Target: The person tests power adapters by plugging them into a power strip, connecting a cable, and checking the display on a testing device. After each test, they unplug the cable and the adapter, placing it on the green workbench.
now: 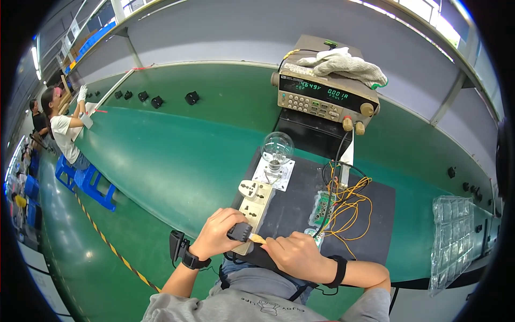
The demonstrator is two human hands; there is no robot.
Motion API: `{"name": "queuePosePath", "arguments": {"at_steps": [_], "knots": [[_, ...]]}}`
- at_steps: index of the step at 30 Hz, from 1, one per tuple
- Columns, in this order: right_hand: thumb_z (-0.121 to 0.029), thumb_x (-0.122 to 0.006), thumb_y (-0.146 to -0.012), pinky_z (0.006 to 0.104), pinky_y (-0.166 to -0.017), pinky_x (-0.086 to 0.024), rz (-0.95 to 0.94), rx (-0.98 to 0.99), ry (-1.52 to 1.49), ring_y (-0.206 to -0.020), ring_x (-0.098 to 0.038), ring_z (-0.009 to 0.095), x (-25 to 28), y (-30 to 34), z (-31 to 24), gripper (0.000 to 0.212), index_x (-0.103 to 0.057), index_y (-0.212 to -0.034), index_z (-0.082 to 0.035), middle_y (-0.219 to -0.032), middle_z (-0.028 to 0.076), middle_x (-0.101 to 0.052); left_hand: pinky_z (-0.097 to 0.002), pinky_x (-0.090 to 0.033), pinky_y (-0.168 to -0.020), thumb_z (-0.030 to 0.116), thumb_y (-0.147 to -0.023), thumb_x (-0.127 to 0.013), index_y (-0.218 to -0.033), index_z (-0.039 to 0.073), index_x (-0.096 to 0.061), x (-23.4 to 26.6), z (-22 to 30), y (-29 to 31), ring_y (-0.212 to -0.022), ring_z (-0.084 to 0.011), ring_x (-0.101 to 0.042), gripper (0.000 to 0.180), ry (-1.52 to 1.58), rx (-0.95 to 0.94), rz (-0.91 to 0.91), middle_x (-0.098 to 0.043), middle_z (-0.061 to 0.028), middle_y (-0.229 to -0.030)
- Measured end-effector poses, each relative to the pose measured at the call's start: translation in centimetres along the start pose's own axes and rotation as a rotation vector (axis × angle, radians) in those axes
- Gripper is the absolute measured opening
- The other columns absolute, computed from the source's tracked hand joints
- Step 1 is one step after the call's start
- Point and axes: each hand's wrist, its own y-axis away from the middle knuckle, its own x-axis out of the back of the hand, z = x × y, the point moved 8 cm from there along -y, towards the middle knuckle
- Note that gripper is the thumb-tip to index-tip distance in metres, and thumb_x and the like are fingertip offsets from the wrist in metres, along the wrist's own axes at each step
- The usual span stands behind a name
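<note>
My left hand (219, 236) is closed around a black ribbed block that looks like a power adapter (239, 232), held over the near end of a beige power strip (260, 210). From the right, my right hand (300, 256) pinches a yellow connector (258, 239) with a pale tip. That tip meets the adapter's right side; whether it is fully inserted cannot be made out. A white plug (248, 188) sits in the strip's far socket. Beyond it, a clear light bulb (278, 147) stands upright in a holder on a white square plate (273, 174).
Yellow wires (357, 206) tangle beside a green circuit board (322, 208) on a black mat (298, 196). Behind stands a bench instrument (324, 94) topped by a white glove (348, 67). Clear plastic trays (452, 236) lie right. Black adapters (156, 102) line the back; another person (64, 126) sits left.
</note>
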Motion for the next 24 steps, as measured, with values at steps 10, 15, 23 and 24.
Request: {"name": "queuePosePath", "arguments": {"at_steps": [10,15,23,24], "knots": [[-0.018,-0.065,-0.078,0.0252,-0.042,-0.033,0.001,0.078,0.107,-0.041,-0.045,0.012,-0.7,0.5,-1.1,0.022,-0.060,-0.078,0.003,-0.050,0.001,-0.048,-0.0331,-0.044,-0.070,0.010,-0.052,-0.080,-0.087,0.004,-0.056,0.0,0.2,0.0,-0.080,-0.0267,-0.057,0.044,-0.006,-0.004,0.008,-0.060,-0.0095,-0.088],[-0.019,-0.067,-0.077,0.0251,-0.042,-0.032,0.001,0.066,0.084,-0.041,-0.044,0.013,-0.8,0.7,-0.9,0.024,-0.061,-0.080,0.004,-0.050,0.001,-0.048,-0.0344,-0.044,-0.073,0.004,-0.052,-0.075,-0.089,0.005,-0.057,0.0,0.0,-0.1,-0.085,-0.0263,-0.058,0.041,0.034,0.047,0.007,-0.059,-0.0076,-0.089],[-0.020,-0.068,-0.076,0.0250,-0.042,-0.032,0.025,0.082,0.106,-0.041,-0.043,0.013,-0.6,0.5,-1.0,0.026,-0.061,-0.080,0.005,-0.050,0.002,-0.047,-0.0341,-0.044,-0.073,0.004,-0.052,-0.075,-0.089,0.005,-0.057,-0.1,-0.1,-0.1,-0.084,-0.0259,-0.058,0.042,0.030,0.054,0.001,-0.059,-0.0075,-0.088],[-0.019,-0.069,-0.075,0.0251,-0.042,-0.032,0.023,0.073,0.083,-0.040,-0.043,0.013,-0.7,0.5,-0.9,0.025,-0.061,-0.079,0.004,-0.050,0.001,-0.047,-0.0341,-0.044,-0.073,0.004,-0.052,-0.075,-0.089,0.005,-0.057,-0.1,-0.1,-0.1,-0.084,-0.0258,-0.058,0.042,0.028,0.055,-0.001,-0.059,-0.0074,-0.088]]}}
